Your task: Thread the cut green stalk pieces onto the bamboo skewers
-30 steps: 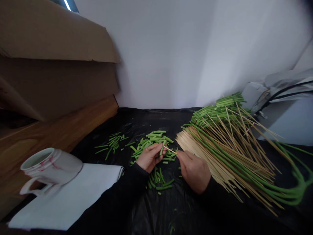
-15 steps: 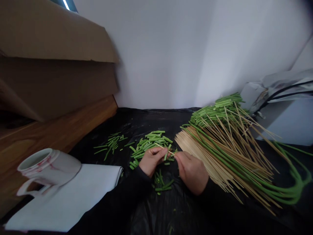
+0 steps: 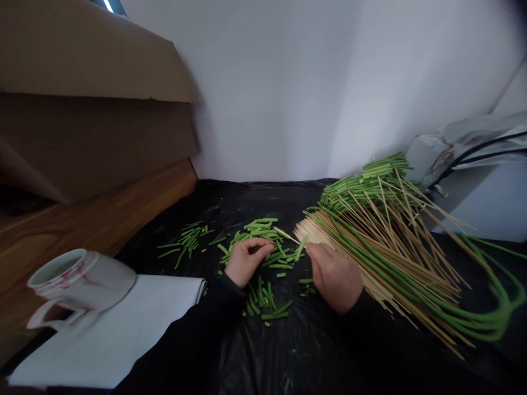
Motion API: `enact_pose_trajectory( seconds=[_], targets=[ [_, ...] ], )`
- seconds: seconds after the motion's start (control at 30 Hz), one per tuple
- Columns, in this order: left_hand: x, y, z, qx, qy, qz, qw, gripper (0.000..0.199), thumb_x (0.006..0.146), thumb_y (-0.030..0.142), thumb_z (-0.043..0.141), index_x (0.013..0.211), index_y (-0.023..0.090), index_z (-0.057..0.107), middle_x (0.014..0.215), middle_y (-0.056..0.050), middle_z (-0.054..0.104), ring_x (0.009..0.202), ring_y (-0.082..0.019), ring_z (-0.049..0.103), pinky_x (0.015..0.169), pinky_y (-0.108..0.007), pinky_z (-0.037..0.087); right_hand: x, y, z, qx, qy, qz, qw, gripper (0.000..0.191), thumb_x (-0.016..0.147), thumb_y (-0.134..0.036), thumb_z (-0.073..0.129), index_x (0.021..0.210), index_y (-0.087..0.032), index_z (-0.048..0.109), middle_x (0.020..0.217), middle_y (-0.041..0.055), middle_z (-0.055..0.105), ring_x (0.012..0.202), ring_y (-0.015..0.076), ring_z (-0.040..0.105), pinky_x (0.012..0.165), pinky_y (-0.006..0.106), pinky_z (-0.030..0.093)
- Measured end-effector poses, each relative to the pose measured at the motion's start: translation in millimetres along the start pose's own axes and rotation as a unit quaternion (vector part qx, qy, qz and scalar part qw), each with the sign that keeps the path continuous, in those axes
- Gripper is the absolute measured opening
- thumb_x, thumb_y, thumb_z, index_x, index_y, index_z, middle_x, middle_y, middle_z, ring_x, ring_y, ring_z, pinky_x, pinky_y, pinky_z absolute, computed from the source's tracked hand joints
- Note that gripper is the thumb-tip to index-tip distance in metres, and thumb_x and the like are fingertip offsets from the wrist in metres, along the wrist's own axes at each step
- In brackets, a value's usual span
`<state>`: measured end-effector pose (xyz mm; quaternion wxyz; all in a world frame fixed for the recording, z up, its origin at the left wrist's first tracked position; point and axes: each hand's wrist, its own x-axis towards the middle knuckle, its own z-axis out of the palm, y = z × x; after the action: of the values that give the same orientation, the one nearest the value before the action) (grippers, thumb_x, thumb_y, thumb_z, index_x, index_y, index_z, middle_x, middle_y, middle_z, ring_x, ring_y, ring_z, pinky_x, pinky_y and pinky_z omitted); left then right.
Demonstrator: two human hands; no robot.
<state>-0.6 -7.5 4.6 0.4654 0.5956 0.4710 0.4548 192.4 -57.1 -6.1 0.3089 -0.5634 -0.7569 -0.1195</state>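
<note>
In my right hand (image 3: pixel 336 277) a thin bamboo skewer (image 3: pixel 289 236) is pinched, its free end pointing up and left. A cut piece of garlic scape (image 3: pixel 302 248) sits crosswise on the skewer, close to my fingertips. My left hand (image 3: pixel 247 260) hovers at the near edge of a pile of cut garlic scape pieces (image 3: pixel 257 230), thumb and fingertips brought together. Whatever lies between those fingertips is hidden. More short pieces (image 3: pixel 275 314) lie below the left hand, and thinner ones (image 3: pixel 188 240) are scattered to the left.
Bamboo skewers (image 3: pixel 349 252) fan out at right, with long whole garlic scapes (image 3: pixel 395 288) across them. Behind is a stack of green-threaded skewers (image 3: pixel 362 186). A mug (image 3: pixel 94 280) rests on white folded paper (image 3: pixel 135 334) at left. Black plastic sheet (image 3: pixel 255 362) covers the surface; a cardboard box (image 3: pixel 102 131) stands left.
My hands have moved apart. The right hand shifted right and slightly up with the skewer and its scape piece; the left hand let go of them and moved left toward the pile.
</note>
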Motion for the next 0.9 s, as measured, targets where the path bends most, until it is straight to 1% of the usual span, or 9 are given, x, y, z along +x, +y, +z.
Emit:
enact_pose_trajectory(
  seconds=[0.1,0.23,0.3,0.4,0.5,0.6,0.7,0.8,0.9],
  targets=[
    [2.3,-6.6,-3.2,0.120,-0.038,0.048,0.991,0.012,0.065,0.031,0.074,0.069,0.019,0.074,0.074,-0.006,0.070,0.070,-0.020,0.059,0.071,-0.031,0.043,0.5,6.2,1.7,-0.016,-0.010,0.003,1.000,0.025,0.088,-0.014,0.042,0.097,-0.017,0.064,0.078,0.0037,0.064,0.066,0.0132,0.055,0.058,0.026,0.032],
    [1.2,-16.0,-3.3,0.271,-0.073,0.133,0.951,0.008,0.070,0.030,0.070,0.068,0.023,0.074,0.068,-0.004,0.064,0.071,-0.019,0.054,0.071,-0.030,0.039,0.0,4.8,1.3,-0.020,-0.010,0.000,1.000,0.025,0.089,-0.016,0.041,0.097,-0.018,0.065,0.078,0.0034,0.064,0.066,0.0135,0.055,0.058,0.026,0.030],
    [0.5,-17.5,-3.9,0.318,-0.084,0.159,0.931,0.009,0.071,0.030,0.069,0.071,0.023,0.074,0.070,-0.004,0.064,0.074,-0.020,0.054,0.073,-0.031,0.038,-0.2,2.8,-0.1,-0.015,-0.008,-0.002,1.000,0.025,0.089,-0.016,0.041,0.097,-0.017,0.064,0.077,0.0036,0.063,0.067,0.0138,0.055,0.058,0.026,0.030],
    [-0.9,-17.8,-4.1,0.371,-0.102,0.177,0.906,0.011,0.073,0.030,0.068,0.077,0.022,0.074,0.077,-0.006,0.064,0.080,-0.022,0.054,0.077,-0.032,0.037,-0.2,0.0,-2.0,-0.015,-0.007,-0.005,1.000,0.024,0.090,-0.016,0.041,0.096,-0.018,0.065,0.075,0.0036,0.062,0.065,0.0135,0.055,0.057,0.026,0.030],
    [-2.5,-18.1,-2.7,0.391,-0.111,0.178,0.896,0.011,0.074,0.029,0.067,0.079,0.022,0.073,0.082,-0.006,0.063,0.083,-0.022,0.053,0.078,-0.033,0.037,-0.4,-2.2,-2.8,-0.015,-0.002,-0.006,1.000,0.024,0.089,-0.015,0.042,0.094,-0.018,0.065,0.073,0.0031,0.062,0.062,0.0126,0.054,0.055,0.026,0.029],
    [-2.8,-17.5,-1.4,0.361,-0.105,0.177,0.910,0.008,0.074,0.028,0.067,0.075,0.022,0.072,0.081,-0.005,0.063,0.082,-0.021,0.053,0.079,-0.033,0.037,-0.5,-3.1,-3.3,-0.004,0.013,-0.010,1.000,0.023,0.088,-0.015,0.043,0.094,-0.018,0.066,0.073,0.0029,0.062,0.062,0.0121,0.054,0.056,0.026,0.029],
    [-0.2,-15.2,-2.0,0.289,-0.062,0.157,0.942,0.009,0.073,0.028,0.067,0.075,0.021,0.071,0.076,-0.005,0.064,0.075,-0.020,0.054,0.074,-0.031,0.039,-0.5,-2.7,-3.9,0.008,0.029,-0.008,1.000,0.024,0.089,-0.015,0.042,0.096,-0.017,0.066,0.074,0.0031,0.063,0.065,0.0121,0.055,0.057,0.025,0.031],
    [4.6,-13.6,-4.5,0.171,-0.008,0.084,0.982,0.020,0.072,0.029,0.068,0.089,0.018,0.072,0.076,-0.005,0.067,0.067,-0.018,0.056,0.066,-0.029,0.041,-0.9,-2.6,-4.4,0.010,0.030,-0.009,0.999,0.025,0.089,-0.016,0.042,0.097,-0.017,0.065,0.075,0.0028,0.063,0.065,0.0120,0.056,0.058,0.025,0.031],
    [9.7,-14.7,-8.1,0.017,0.009,0.003,1.000,0.028,0.070,0.032,0.070,0.092,0.015,0.071,0.080,-0.006,0.070,0.071,-0.017,0.059,0.067,-0.028,0.043,-1.9,-4.0,-4.2,0.009,0.020,-0.014,1.000,0.024,0.089,-0.016,0.042,0.099,-0.018,0.065,0.075,0.0022,0.063,0.064,0.0123,0.055,0.057,0.026,0.030]
  ],
)
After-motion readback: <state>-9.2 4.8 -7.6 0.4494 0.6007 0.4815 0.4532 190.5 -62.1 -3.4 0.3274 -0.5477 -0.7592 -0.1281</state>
